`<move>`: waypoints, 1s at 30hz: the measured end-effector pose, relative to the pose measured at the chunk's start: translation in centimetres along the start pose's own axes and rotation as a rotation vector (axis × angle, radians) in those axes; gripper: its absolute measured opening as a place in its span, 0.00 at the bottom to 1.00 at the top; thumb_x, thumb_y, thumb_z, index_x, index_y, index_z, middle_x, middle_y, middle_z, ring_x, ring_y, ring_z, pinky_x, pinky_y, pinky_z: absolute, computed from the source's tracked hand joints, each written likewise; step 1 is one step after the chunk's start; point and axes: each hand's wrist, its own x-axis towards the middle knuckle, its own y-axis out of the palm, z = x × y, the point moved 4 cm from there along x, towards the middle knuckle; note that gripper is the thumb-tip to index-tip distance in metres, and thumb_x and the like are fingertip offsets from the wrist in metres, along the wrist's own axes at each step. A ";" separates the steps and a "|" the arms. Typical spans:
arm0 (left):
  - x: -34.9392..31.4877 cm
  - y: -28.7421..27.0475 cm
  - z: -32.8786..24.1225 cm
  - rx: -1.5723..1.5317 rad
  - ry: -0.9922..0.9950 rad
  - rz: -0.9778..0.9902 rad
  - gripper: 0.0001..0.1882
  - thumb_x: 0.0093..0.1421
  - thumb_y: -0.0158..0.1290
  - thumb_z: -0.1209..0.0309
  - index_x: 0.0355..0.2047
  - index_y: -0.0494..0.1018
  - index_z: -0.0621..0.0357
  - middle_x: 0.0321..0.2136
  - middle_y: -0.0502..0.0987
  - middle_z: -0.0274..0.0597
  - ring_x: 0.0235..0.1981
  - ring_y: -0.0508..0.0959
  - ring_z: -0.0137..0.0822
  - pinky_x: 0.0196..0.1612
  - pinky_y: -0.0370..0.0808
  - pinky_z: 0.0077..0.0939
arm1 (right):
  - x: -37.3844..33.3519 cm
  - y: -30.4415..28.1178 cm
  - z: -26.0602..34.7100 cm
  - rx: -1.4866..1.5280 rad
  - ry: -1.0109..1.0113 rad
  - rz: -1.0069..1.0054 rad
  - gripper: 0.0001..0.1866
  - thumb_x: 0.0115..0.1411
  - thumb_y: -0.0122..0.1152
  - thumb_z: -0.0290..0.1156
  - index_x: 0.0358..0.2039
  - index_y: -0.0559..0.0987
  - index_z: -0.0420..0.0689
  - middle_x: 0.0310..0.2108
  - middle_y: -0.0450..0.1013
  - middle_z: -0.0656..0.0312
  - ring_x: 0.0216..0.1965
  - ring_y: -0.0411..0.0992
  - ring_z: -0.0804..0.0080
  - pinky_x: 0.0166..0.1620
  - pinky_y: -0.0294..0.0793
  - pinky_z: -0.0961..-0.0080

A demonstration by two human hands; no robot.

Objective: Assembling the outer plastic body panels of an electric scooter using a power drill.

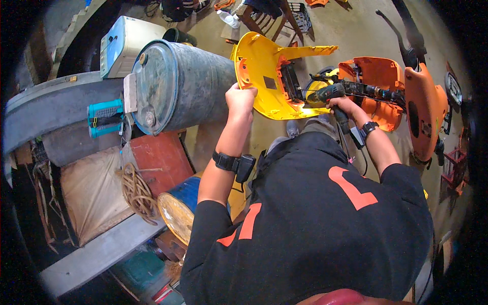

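My left hand (241, 99) is closed on the left edge of a yellow plastic panel (262, 101), a large curved shell with a long arm reaching right. A dark part (292, 81) is set in the panel's inner side. In my right hand (343, 105) is a corded power drill (329, 92), dark green and black, pointing left at the panel. Light falls on the panel's lower edge near the drill's front. Whether the drill's tip touches the panel I cannot tell. The drill's cord hangs down beside my right forearm.
Just right of the drill stand orange shell parts (382, 76) and a tall orange panel (424, 109) with dark handlebars. A big blue-grey drum (203, 76) lies close on the left. Beyond it are a white-and-blue machine (129, 43), a teal case (105, 118) and coiled rope (137, 190).
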 end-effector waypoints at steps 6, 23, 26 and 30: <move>0.8 -0.8 1.0 0.026 0.022 -0.026 0.14 0.47 0.53 0.85 0.37 0.75 0.70 0.33 0.80 0.44 0.33 0.79 0.33 0.39 0.74 0.25 | -1.9 0.8 2.0 0.030 -0.117 0.009 0.10 0.46 0.56 0.27 0.30 0.77 0.37 0.27 0.76 0.60 0.21 0.72 0.74 0.28 0.74 0.77; -1.1 -0.6 -1.8 0.639 0.367 -0.080 0.13 0.46 0.56 0.73 0.34 0.71 0.64 0.32 0.78 0.58 0.38 0.78 0.55 0.43 0.75 0.40 | -2.4 5.0 6.2 -0.022 -0.293 0.213 0.14 0.47 0.57 0.24 0.38 0.77 0.39 0.28 0.74 0.63 0.23 0.70 0.75 0.25 0.73 0.77; -1.0 -0.6 -1.7 0.685 0.370 -0.078 0.14 0.47 0.56 0.73 0.35 0.70 0.65 0.32 0.78 0.60 0.38 0.78 0.56 0.43 0.75 0.42 | -2.4 4.1 5.2 0.053 -0.206 0.143 0.11 0.44 0.56 0.23 0.31 0.75 0.36 0.24 0.73 0.58 0.19 0.71 0.72 0.24 0.73 0.77; -1.7 -0.3 -2.5 0.737 0.364 -0.084 0.16 0.47 0.56 0.73 0.35 0.68 0.65 0.32 0.78 0.61 0.38 0.78 0.57 0.44 0.74 0.43 | -1.9 3.6 4.5 0.056 -0.198 0.119 0.10 0.44 0.56 0.24 0.30 0.76 0.36 0.24 0.73 0.59 0.18 0.70 0.73 0.24 0.73 0.77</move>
